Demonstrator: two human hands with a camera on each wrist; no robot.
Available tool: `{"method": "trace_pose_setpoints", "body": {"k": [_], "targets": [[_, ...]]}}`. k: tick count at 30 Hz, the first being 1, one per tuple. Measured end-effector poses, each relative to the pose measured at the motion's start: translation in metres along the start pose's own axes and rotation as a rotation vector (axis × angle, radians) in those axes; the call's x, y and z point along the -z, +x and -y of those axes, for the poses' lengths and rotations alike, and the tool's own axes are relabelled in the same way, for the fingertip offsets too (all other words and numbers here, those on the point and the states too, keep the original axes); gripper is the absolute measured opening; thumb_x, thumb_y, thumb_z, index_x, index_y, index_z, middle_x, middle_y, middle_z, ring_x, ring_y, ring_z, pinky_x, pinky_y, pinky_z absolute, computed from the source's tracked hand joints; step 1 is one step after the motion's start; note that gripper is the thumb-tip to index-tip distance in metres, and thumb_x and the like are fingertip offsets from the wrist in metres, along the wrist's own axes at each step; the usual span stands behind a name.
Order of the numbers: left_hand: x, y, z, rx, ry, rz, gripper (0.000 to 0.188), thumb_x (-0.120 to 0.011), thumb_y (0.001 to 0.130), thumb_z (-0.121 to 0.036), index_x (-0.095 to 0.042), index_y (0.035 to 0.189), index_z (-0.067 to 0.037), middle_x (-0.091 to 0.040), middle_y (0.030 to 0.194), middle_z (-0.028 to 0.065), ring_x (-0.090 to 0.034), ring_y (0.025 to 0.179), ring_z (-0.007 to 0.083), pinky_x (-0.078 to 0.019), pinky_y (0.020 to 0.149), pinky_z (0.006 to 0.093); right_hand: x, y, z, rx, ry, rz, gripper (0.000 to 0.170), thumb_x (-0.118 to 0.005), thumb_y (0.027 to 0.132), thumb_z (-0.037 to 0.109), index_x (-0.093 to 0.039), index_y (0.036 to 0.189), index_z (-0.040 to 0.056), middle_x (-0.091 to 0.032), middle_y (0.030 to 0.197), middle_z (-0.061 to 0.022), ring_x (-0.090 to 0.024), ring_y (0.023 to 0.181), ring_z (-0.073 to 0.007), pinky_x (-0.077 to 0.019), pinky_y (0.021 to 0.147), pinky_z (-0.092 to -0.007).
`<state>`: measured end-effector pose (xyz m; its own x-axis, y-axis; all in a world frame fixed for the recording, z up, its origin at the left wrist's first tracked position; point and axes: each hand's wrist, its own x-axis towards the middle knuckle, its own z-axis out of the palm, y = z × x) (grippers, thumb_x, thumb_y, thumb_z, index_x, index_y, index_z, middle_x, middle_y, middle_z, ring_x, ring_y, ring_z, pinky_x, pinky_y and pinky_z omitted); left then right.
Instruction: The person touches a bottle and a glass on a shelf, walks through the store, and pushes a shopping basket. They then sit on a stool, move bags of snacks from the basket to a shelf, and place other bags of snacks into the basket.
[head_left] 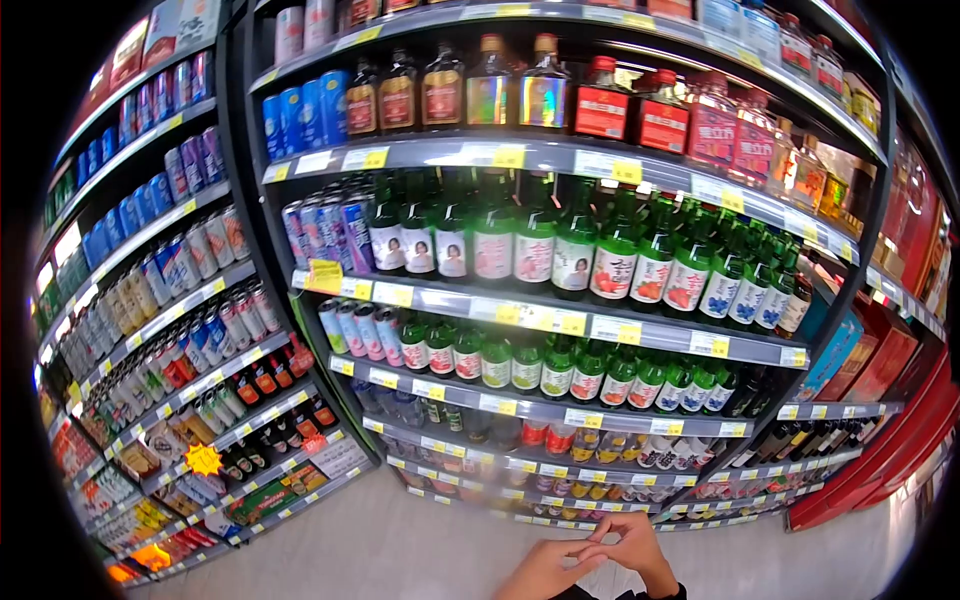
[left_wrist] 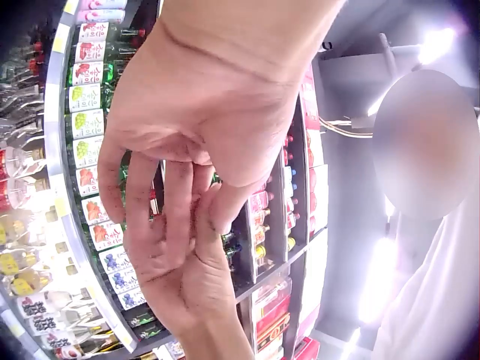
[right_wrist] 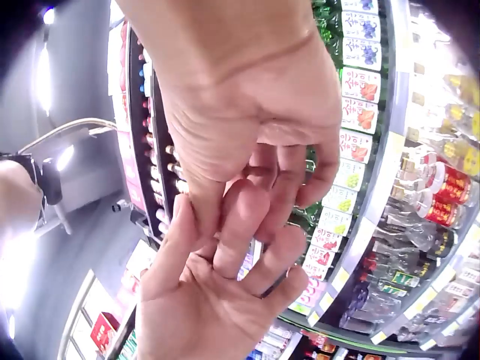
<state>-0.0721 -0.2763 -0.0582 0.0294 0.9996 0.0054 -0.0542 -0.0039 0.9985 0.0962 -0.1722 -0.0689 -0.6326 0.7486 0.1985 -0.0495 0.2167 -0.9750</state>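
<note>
My left hand (head_left: 548, 568) and right hand (head_left: 634, 546) meet at the fingers, low in the head view, in front of the lowest shelves. No object shows in either one. From the left wrist, the left hand (left_wrist: 202, 112) hangs above the right hand (left_wrist: 191, 289), their loosely bent fingers overlapping. The right wrist view has the right hand (right_wrist: 255, 105) on top, its thumb and fingers touching those of the left hand (right_wrist: 214, 300). Behind them stand green bottles (head_left: 555, 365) with fruit labels, the goods nearest the hands in the wrist views.
A tall shelf rack carries more green bottles (head_left: 515, 245) and, higher up, dark bottles (head_left: 443, 92). Cans (head_left: 215, 335) line a second rack at left. Red boxes (head_left: 880, 350) stand at right. Pale floor (head_left: 400, 545) lies below.
</note>
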Motion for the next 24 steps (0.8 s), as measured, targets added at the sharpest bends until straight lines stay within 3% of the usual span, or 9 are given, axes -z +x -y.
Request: {"method": "trace_pose_setpoints", "body": {"k": [2,6,8,15,18,20,23,24], "targets": [[0.001,-0.006,-0.012,0.027,0.337,-0.036,0.027,-0.073,0.086,-0.023,-0.072,0.109,-0.01,-0.072,0.089,0.0125,-0.062,0.074,0.0135,-0.05,0.071,0.0288,-0.006,0.003,0.007,-0.125,-0.211,0.074,0.013,-0.08,0.072,0.003,-0.068,0.077,-0.001,-0.069,0.073,-0.006,-0.063,0.071,-0.0108,-0.0495,0.069,-0.0251],[0.013,-0.025,-0.013,0.025,0.403,-0.189,0.026,-0.076,0.081,-0.027,-0.074,0.104,-0.014,-0.07,0.08,0.0127,-0.063,0.067,0.0223,-0.0503,0.069,0.0316,-0.026,0.009,-0.013,-0.169,-0.248,0.156,0.012,-0.078,0.072,0.003,-0.067,0.076,-0.0004,-0.067,0.073,-0.0057,-0.061,0.071,-0.0097,-0.0482,0.068,-0.0256],[0.015,-0.034,-0.016,-0.037,0.545,-0.307,0.024,-0.077,0.079,-0.029,-0.076,0.097,-0.015,-0.07,0.075,0.0094,-0.064,0.066,0.0281,-0.0508,0.067,0.0324,-0.037,0.011,-0.015,-0.158,-0.123,0.167,0.011,-0.077,0.073,0.004,-0.068,0.079,0.0001,-0.067,0.075,-0.0058,-0.06,0.071,-0.0093,-0.0472,0.067,-0.0258],[0.007,-0.049,-0.017,-0.176,0.646,-0.405,0.019,-0.079,0.076,-0.029,-0.076,0.088,-0.015,-0.07,0.075,0.0078,-0.065,0.064,0.0271,-0.0509,0.064,0.0338,-0.051,-0.01,0.011,-0.003,-0.019,0.151,0.014,-0.078,0.078,-0.001,-0.067,0.086,-0.007,-0.07,0.083,-0.0109,-0.065,0.078,-0.0132,-0.0509,0.071,-0.027],[-0.012,-0.055,-0.003,-0.257,0.51,-0.366,0.018,-0.079,0.075,-0.028,-0.076,0.086,-0.015,-0.071,0.076,0.008,-0.066,0.067,0.0245,-0.0508,0.065,0.0342,-0.042,-0.036,0.011,-0.035,0.222,0.11,0.011,-0.076,0.081,0.003,-0.07,0.085,-0.0049,-0.07,0.081,-0.0087,-0.063,0.075,-0.0136,-0.0485,0.069,-0.0271],[-0.028,-0.061,-0.01,-0.271,0.644,-0.293,0.017,-0.079,0.075,-0.022,-0.076,0.089,-0.012,-0.072,0.082,0.0075,-0.066,0.071,0.0245,-0.0509,0.067,0.0327,-0.034,-0.059,0.019,-0.051,0.339,0.088,0.014,-0.075,0.081,-0.003,-0.067,0.092,-0.0085,-0.07,0.089,-0.0144,-0.067,0.083,-0.0175,-0.0544,0.073,-0.0292],[-0.059,-0.075,-0.006,-0.37,0.47,-0.155,0.019,-0.079,0.075,-0.015,-0.075,0.091,-0.006,-0.073,0.084,0.0078,-0.067,0.075,0.0206,-0.051,0.07,0.0297,-0.013,-0.116,0.0,-0.231,0.07,0.052,0.012,-0.071,0.086,-0.001,-0.068,0.095,-0.0077,-0.07,0.096,-0.0131,-0.066,0.086,-0.0186,-0.0542,0.075,-0.0307],[-0.081,-0.079,-0.03,-0.223,0.508,-0.078,0.016,-0.076,0.079,-0.011,-0.073,0.092,-0.002,-0.073,0.087,0.0093,-0.066,0.079,0.017,-0.0508,0.072,0.0288,-0.005,-0.137,0.007,-0.236,0.008,0.006,0.014,-0.071,0.087,0.003,-0.069,0.097,-0.0048,-0.07,0.096,-0.0112,-0.065,0.086,-0.0178,-0.0534,0.075,-0.0309]]}}
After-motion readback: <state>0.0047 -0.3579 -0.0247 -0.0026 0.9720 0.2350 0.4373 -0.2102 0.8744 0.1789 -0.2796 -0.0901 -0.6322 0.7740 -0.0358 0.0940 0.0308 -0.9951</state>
